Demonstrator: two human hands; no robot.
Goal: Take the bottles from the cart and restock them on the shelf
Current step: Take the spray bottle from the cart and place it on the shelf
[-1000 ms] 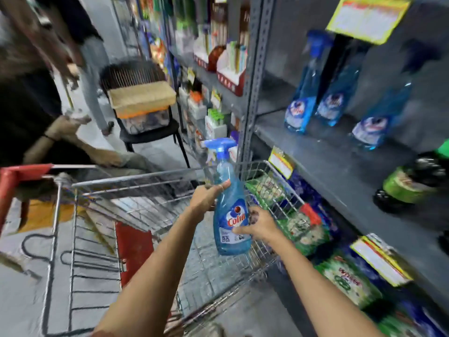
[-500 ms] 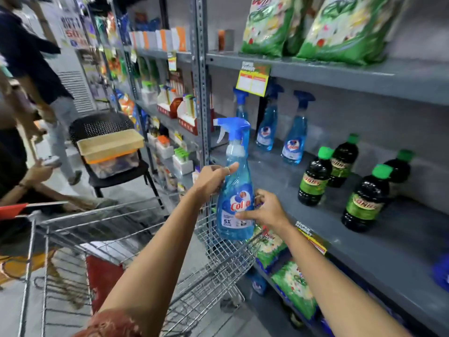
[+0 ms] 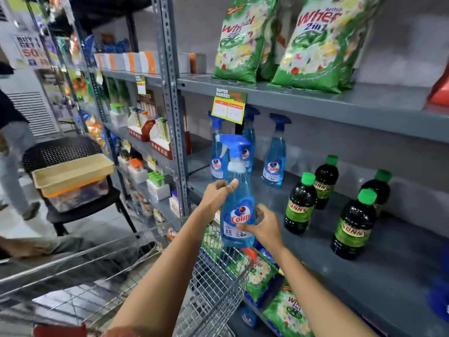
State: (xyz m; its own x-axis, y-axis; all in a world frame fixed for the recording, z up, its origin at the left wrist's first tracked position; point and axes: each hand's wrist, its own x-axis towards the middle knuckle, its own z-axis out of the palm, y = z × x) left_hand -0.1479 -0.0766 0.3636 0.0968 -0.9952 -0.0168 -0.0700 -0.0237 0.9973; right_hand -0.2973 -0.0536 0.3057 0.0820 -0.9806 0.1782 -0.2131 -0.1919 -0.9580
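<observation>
I hold a blue Colin spray bottle (image 3: pixel 238 198) upright in both hands, above the far corner of the wire cart (image 3: pixel 213 288) and in front of the grey shelf (image 3: pixel 364 276). My left hand (image 3: pixel 217 193) grips its upper body from the left. My right hand (image 3: pixel 263 227) holds its lower part from the right. Three more Colin spray bottles (image 3: pixel 273 164) stand at the back left of that shelf. Several dark Sunny bottles with green caps (image 3: pixel 300 205) stand to their right.
Green Wheel detergent bags (image 3: pixel 315 42) fill the shelf above, and more lie on the shelf below (image 3: pixel 286 312). A black chair with a tan tray (image 3: pixel 73 173) stands in the aisle at left. A person's legs (image 3: pixel 14 166) are at far left.
Both hands have lifted the spray bottle up from cart level to the height of the middle shelf. My view has tilted up and right, toward the shelf.
</observation>
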